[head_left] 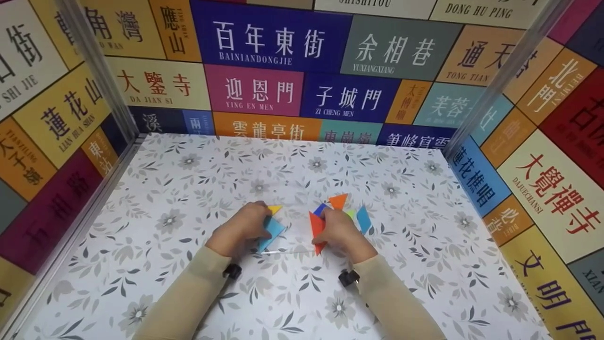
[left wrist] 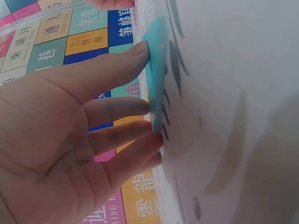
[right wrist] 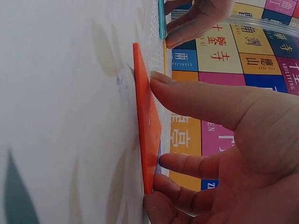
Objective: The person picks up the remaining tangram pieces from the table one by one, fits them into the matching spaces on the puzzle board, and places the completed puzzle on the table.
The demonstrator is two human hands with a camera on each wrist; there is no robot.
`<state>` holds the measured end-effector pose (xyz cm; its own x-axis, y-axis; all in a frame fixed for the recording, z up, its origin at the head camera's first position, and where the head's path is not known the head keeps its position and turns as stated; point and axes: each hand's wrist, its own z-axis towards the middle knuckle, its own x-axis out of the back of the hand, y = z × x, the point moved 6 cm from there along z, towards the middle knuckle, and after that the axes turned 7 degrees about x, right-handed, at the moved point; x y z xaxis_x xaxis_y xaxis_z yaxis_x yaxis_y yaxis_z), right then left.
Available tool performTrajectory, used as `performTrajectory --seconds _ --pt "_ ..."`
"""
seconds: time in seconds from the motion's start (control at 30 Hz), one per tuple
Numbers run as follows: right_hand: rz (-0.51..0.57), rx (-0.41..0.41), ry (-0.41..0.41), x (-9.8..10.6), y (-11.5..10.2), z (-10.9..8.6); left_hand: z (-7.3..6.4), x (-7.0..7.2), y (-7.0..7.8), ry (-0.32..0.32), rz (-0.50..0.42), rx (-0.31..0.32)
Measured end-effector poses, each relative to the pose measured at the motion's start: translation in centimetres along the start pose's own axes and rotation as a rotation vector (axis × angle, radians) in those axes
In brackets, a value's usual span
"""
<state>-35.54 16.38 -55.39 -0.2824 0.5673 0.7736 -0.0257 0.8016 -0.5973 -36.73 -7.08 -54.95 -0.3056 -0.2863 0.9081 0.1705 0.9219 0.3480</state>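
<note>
My left hand [head_left: 247,221] rests its thumb and fingertips on a light-blue tangram piece [head_left: 273,231] lying on the tabletop. A yellow piece [head_left: 274,209] peeks out beyond those fingers. In the left wrist view, the thumb touches the light-blue piece's face, with the other fingertips by its edge. My right hand [head_left: 342,230] spans a red-orange triangle [head_left: 317,226], thumb at one end and fingers toward the other. Around it lie a dark-blue piece [head_left: 321,208], an orange triangle [head_left: 339,201], a green piece [head_left: 350,214], partly hidden, and a blue parallelogram [head_left: 363,218].
A thin clear sheet or tray [head_left: 292,252] lies between the hands, its near edge faintly visible. The table [head_left: 170,278] has a leaf-and-flower covering. Panels [head_left: 255,89] with street names stand around three sides. Black straps [head_left: 349,277] sit at both wrists.
</note>
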Motion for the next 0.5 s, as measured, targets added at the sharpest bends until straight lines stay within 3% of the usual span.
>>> performTrajectory --seconds 0.33,0.5 --pt "0.038 -0.015 -0.009 0.03 0.22 0.17 0.00 0.04 0.00 0.005 0.018 -0.034" --pt "-0.007 0.014 -0.016 0.13 0.13 0.35 0.01 0.06 0.01 0.016 0.020 -0.046"
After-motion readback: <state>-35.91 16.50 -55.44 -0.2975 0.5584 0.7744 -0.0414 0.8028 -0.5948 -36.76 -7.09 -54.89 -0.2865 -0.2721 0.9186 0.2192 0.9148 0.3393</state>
